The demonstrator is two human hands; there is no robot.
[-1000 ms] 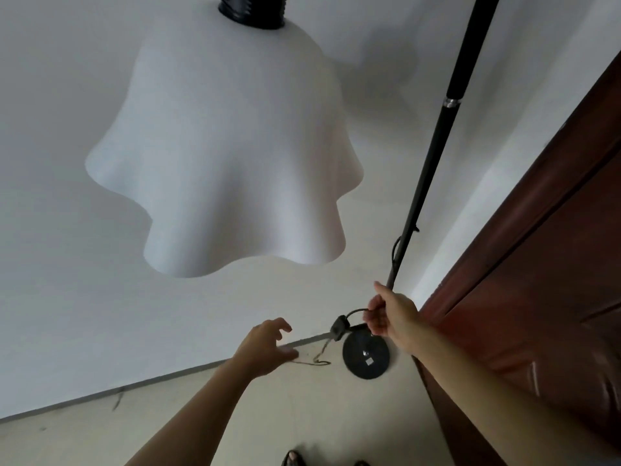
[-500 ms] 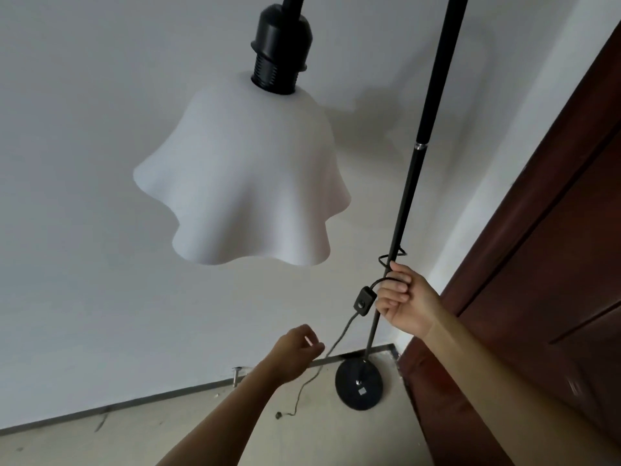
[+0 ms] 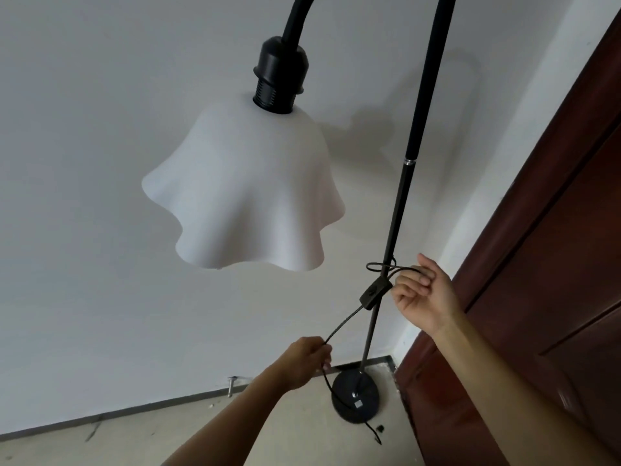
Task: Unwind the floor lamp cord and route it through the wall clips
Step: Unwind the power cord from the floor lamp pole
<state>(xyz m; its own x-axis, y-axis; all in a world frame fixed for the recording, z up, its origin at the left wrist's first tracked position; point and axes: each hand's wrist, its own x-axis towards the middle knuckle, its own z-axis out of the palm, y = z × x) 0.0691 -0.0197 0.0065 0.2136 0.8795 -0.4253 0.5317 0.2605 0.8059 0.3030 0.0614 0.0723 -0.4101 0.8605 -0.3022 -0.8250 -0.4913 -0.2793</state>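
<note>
A black floor lamp pole (image 3: 400, 210) rises from a round base (image 3: 355, 400), with a wavy white shade (image 3: 248, 203) hanging at the left. A thin black cord (image 3: 342, 322) is looped around the pole at mid height and carries an inline switch (image 3: 374, 292). My right hand (image 3: 425, 292), just right of the pole, pinches the cord above the switch. My left hand (image 3: 307, 359) is lower and grips the cord below the switch. Beyond that hand the cord drops across the base to the floor. No wall clip can be made out.
A white wall (image 3: 100, 163) stands behind the lamp, with a grey skirting strip (image 3: 168, 400) along the floor. A dark red wooden door (image 3: 554, 264) fills the right side. A small metal peg (image 3: 231, 385) sticks up near the skirting. The floor is bare and dusty.
My right hand rose along the pole with the cord. My left hand, empty before, has closed on the cord below the switch. The view has tilted upward.
</note>
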